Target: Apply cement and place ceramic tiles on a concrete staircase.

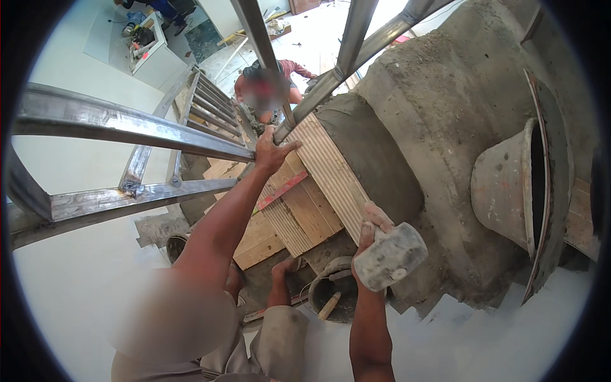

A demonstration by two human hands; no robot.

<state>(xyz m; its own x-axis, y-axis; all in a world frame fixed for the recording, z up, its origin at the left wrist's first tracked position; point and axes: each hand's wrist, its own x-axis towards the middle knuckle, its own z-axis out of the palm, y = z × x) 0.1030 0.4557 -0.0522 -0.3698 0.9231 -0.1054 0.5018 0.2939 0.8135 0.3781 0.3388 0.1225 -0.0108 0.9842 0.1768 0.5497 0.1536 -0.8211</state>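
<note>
My left hand (272,155) is on the metal railing (296,121), fingers closed about the tube and thumb stretched out over the far end of a ribbed, wood-look tile (331,172). In my right hand (372,226) is a mallet (391,258) with a thick, grey-white stained head; the hand hides most of its handle. The mallet is above the near end of that ribbed tile. Wet grey mortar (375,153) lies along the tile's right side. To its left, a red level (280,191) rests across more wood-look tiles (312,207).
Below stands a black bucket (344,310) with a wooden-handled tool (330,306) in it. A large mortar-stained tub (503,184) lies on its side at right. Metal rails (127,124) cross the left. A person (245,86) crouches beyond the railing; another (167,9) is farther off.
</note>
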